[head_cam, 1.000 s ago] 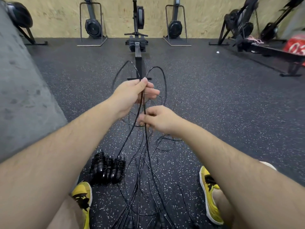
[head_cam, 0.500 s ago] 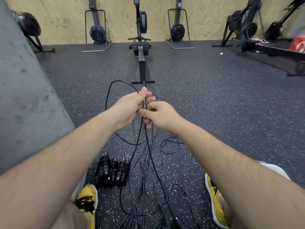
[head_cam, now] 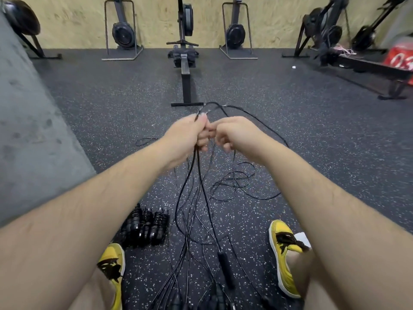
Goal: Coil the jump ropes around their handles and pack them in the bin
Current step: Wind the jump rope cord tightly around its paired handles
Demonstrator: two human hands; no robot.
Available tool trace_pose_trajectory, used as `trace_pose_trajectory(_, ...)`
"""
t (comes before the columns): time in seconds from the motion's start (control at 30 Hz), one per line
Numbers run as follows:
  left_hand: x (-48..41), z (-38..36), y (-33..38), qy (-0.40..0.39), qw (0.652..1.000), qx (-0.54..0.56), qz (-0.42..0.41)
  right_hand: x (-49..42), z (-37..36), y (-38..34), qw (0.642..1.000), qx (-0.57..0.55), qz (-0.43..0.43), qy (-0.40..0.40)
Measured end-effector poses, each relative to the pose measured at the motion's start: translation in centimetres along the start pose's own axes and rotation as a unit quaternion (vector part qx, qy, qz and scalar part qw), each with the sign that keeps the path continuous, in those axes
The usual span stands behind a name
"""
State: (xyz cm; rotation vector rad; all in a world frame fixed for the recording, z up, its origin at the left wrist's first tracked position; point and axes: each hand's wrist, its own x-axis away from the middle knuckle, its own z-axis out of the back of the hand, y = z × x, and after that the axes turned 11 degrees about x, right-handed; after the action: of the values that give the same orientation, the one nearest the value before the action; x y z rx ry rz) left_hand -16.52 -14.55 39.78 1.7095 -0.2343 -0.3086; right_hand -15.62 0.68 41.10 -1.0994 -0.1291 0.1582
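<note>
My left hand (head_cam: pixel 186 136) grips a bunch of thin black jump ropes (head_cam: pixel 196 189) held up in front of me; their strands hang down to the floor between my feet. My right hand (head_cam: pixel 237 133) is right beside it, fingers curled on strands of the same bunch. A rope loop (head_cam: pixel 234 108) arcs out above the hands and trails right. Loose black handles (head_cam: pixel 225 269) lie on the floor near the bottom. Three coiled ropes (head_cam: pixel 145 227) lie side by side by my left shoe. No bin is in view.
Rowing machines (head_cam: pixel 185 63) and stands line the far plywood wall. A grey concrete block (head_cam: pixel 29 130) rises at the left. More machines and a red object (head_cam: pixel 400 59) are at the right. My yellow shoes (head_cam: pixel 283 253) flank the ropes on the speckled rubber floor.
My right hand rose to meet the left and the two closed together on the bunch. The big loops above the hands have collapsed and swung to the right.
</note>
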Motion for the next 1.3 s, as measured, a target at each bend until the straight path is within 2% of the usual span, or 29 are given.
trace_pose_trajectory(0.1,-0.8,-0.9,1.7,0.018,0.99,0.137,-0.005,1.7,-0.7,0.9,0.984,0.13,0.002,-0.12)
trace_pose_trajectory(0.17,-1.0,-1.3,2.3,0.017,0.986,0.166,-0.004,2.2,-1.9,1.4,0.972,0.182,0.009,-0.147)
trace_pose_trajectory(0.23,-1.0,-1.4,2.8,0.025,0.986,0.165,-0.004,2.0,-2.8,1.4,0.976,0.18,0.029,-0.121)
trace_pose_trajectory(0.33,-0.5,-0.3,2.6,0.039,0.997,0.067,0.009,1.5,-2.8,0.9,0.987,0.14,0.064,-0.054)
trace_pose_trajectory(0.37,-0.2,0.4,2.4,0.02,0.999,0.032,0.023,1.2,-2.6,0.8,0.989,0.124,0.075,-0.026)
trace_pose_trajectory(0.47,1.4,2.2,0.9,-0.123,0.988,-0.022,0.085,0.5,-1.6,0.2,0.989,0.1,0.083,0.064)
trace_pose_trajectory(0.53,2.2,2.9,-0.9,-0.16,0.974,-0.09,0.13,0.1,-1.2,-0.2,0.989,0.067,0.072,0.112)
trace_pose_trajectory(0.63,2.3,2.4,-3.0,-0.111,0.963,-0.221,0.106,-0.2,-1.0,-0.2,0.988,0.031,0.068,0.138)
trace_pose_trajectory(0.7,2.1,1.9,-2.3,-0.062,0.967,-0.238,0.066,-0.3,-0.9,0.0,0.99,0.007,0.064,0.129)
trace_pose_trajectory(0.77,2.0,1.8,-0.8,-0.027,0.975,-0.22,0.019,-0.2,-0.6,0.0,0.996,0.006,0.055,0.071)
trace_pose_trajectory(0.8,1.8,1.8,0.0,-0.013,0.976,-0.217,-0.008,0.2,-0.4,0.1,0.998,0.015,0.051,0.018)
trace_pose_trajectory(0.87,1.3,1.9,1.2,0.019,0.978,-0.201,-0.052,1.2,-0.3,0.6,0.992,0.094,0.031,-0.085)
trace_pose_trajectory(0.97,0.7,1.8,1.9,0.04,0.985,-0.151,-0.068,2.4,-1.6,2.0,0.961,0.23,0.012,-0.151)
trace_pose_trajectory(1.03,0.4,1.6,2.0,0.038,0.987,-0.138,-0.07,2.4,-2.4,2.7,0.962,0.231,0.012,-0.147)
trace_pose_trajectory(1.17,0.3,1.5,2.1,0.041,0.99,-0.113,-0.08,2.0,-2.3,2.8,0.974,0.212,0.014,-0.079)
trace_pose_trajectory(1.3,0.2,2.3,1.8,0.067,0.992,-0.08,-0.074,1.9,-2.1,2.3,0.959,0.278,0.026,-0.044)
